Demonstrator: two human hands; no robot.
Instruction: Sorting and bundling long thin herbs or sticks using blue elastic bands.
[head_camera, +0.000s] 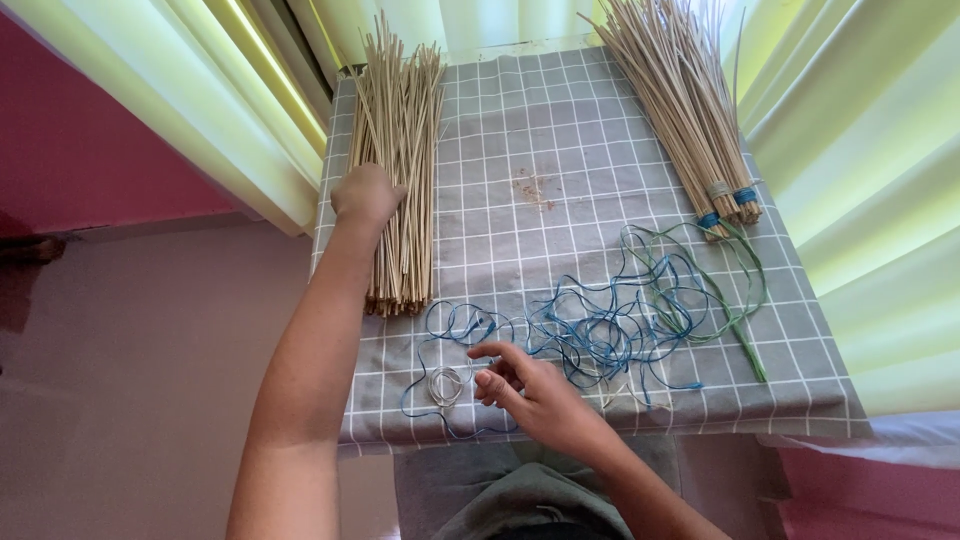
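A loose pile of thin pale sticks (400, 150) lies on the left side of a grey checked cloth (540, 130). My left hand (365, 195) rests on this pile, fingers curled around some sticks. My right hand (525, 390) hovers near the cloth's front edge, fingers bent, touching a tangle of thin blue strings (600, 325). A small white coil of string (447, 383) lies just left of that hand. Tied bundles of sticks (690, 110) lie at the back right, bound with blue and grey bands.
Green strings (740, 300) trail off the tangle to the right. Pale yellow-green curtains (860, 150) hang on both sides of the small table. Pink floor (130, 340) lies to the left. My grey-clad lap (520, 500) is below the front edge.
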